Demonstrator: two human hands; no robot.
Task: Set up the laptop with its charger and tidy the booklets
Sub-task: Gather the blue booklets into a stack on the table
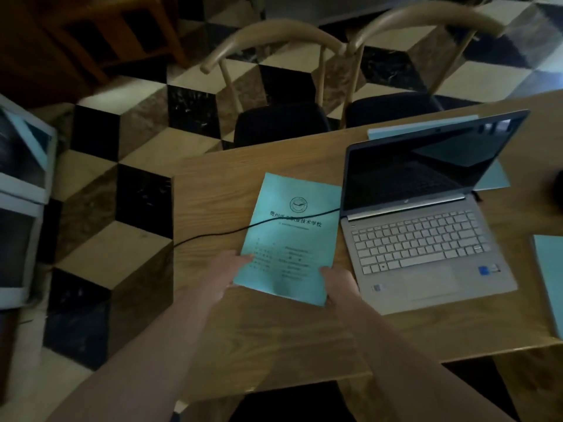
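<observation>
A light blue booklet (292,236) with a round emblem and printed text lies on the wooden table (231,336), left of the open silver laptop (426,239). My left hand (227,274) grips its near left corner, thumb on top. My right hand (341,283) grips its near right corner. A black charger cable (213,234) runs from the laptop's left side across the booklet and off the table's left edge. The laptop's screen is dark. More blue booklets lie behind the laptop (396,132), at its right (493,178) and at the far right edge (550,278).
Two wooden chairs (283,123) with dark seats stand at the table's far side. A white unit (21,190) stands on the checkered floor to the left. A dark object (559,185) sits at the right edge of the table.
</observation>
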